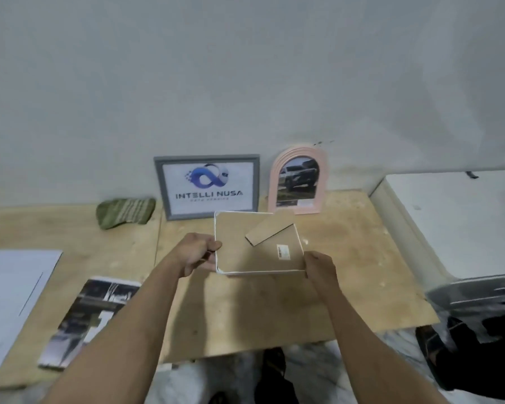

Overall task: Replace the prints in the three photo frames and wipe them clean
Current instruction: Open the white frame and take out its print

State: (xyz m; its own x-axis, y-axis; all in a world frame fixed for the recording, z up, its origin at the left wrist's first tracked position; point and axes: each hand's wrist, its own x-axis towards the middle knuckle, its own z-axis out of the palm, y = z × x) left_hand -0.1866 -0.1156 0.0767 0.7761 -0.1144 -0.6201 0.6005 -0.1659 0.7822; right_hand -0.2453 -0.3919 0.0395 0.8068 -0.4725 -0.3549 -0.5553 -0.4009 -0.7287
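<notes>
Above plywood table (pixel 347 243), left hand (pixel 197 252) and right hand (pixel 321 268) grip white frame (pixel 245 243), cardboard backing inside.

Grey frame's print (pixel 207 186) reads "INTELLI NUSA"; the smaller line beneath looks illegible.

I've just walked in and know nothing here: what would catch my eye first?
Probably the white frame held back-side up in mid-air, left hand gripping one edge and right hand the near corner. Behind it, a grey frame with a blue logo and a pink arched frame lean against the wall.
</notes>
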